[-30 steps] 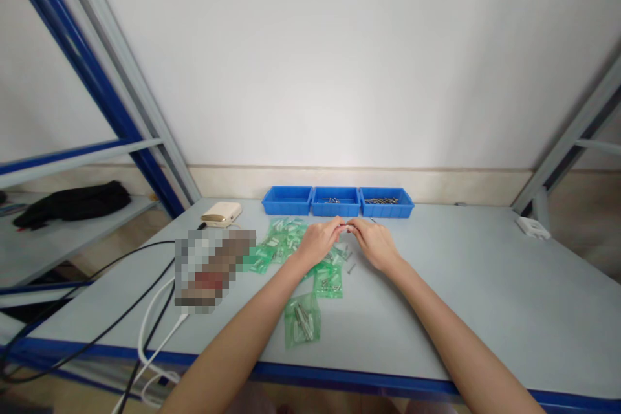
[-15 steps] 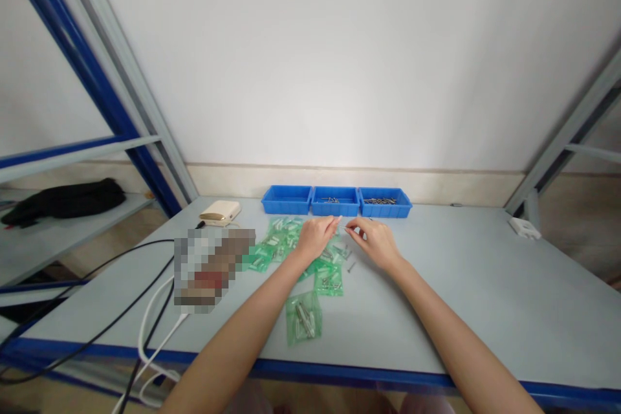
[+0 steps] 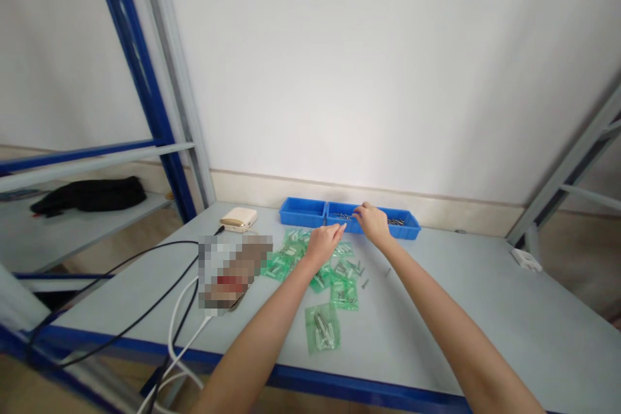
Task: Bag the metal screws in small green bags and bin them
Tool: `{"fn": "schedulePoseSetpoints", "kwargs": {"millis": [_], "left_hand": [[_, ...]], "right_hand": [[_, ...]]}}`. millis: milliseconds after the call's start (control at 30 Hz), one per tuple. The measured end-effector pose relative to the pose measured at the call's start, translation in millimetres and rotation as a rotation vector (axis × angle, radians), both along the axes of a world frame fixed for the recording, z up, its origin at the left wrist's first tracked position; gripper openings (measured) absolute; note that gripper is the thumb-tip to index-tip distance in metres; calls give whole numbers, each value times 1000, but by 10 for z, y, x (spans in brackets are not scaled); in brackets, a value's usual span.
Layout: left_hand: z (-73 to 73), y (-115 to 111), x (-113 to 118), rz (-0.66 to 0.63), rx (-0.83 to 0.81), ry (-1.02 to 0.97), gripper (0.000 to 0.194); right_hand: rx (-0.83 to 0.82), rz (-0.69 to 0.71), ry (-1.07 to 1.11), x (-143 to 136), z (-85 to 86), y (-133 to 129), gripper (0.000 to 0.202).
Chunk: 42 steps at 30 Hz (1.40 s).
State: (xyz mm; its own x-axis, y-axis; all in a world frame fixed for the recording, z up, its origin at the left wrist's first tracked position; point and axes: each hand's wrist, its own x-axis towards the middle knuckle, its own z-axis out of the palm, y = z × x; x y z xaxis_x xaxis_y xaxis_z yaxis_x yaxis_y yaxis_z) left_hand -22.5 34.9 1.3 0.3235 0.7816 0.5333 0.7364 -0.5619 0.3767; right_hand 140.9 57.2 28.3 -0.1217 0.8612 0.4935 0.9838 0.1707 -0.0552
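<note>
My left hand (image 3: 326, 243) is closed, its thumb and fingers pressed together above the green plastic packets (image 3: 297, 247); anything inside it is hidden. Farther forward, my right hand (image 3: 373, 225) pinches a thin metal screw over the middle blue bin (image 3: 331, 222), where several thin metal screws (image 3: 342, 215) lie. Beneath my hands are green packets of metal and white pieces. One separate packet (image 3: 323, 330) lies nearer the front edge. A few loose screws (image 3: 365, 284) rest on the table to the right of the packets.
The left blue bin (image 3: 303, 215) adjoins the middle one; the right bin (image 3: 407, 228) contains metal screws. A white box (image 3: 239, 218), a pixelated item (image 3: 233, 275) and cables (image 3: 177, 317) occupy the left. A white plug-like item (image 3: 526, 260) lies far right.
My right hand has moved forward and away from my left, to the middle bin. My left hand stays closed over the packets. The camera view has shifted and tilted slightly.
</note>
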Motion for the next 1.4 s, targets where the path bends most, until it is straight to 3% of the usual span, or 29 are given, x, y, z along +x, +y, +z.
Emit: {"fn": "schedulePoseSetpoints", "kwargs": {"millis": [100, 167, 300, 467, 667, 833, 1100, 1233, 1400], "left_hand": [[12, -7, -28, 12, 1, 14, 44], [21, -3, -43, 18, -5, 9, 44], [11, 12, -38, 5, 7, 38, 45], [-44, 22, -5, -18, 31, 107, 46], [-81, 26, 13, -23, 28, 170, 47], [-74, -14, 43, -83, 13, 205, 46], [-74, -48, 75, -98, -22, 267, 44], [-72, -62, 87, -111, 10, 357, 37], [-71, -111, 120, -212, 126, 491, 33]], "right_hand": [[16, 23, 53, 0, 23, 39, 31], [1, 144, 139, 74, -30, -15, 31], [-314, 507, 326, 323, -222, -181, 22], [-524, 688, 468, 469, -504, -331, 32], [-498, 648, 506, 400, -649, -423, 21], [-424, 523, 441, 393, -574, -532, 10], [-379, 464, 346, 363, -488, -666, 5], [-331, 382, 442, 393, -472, -642, 12], [-265, 343, 739, 438, -512, -531, 18]]}}
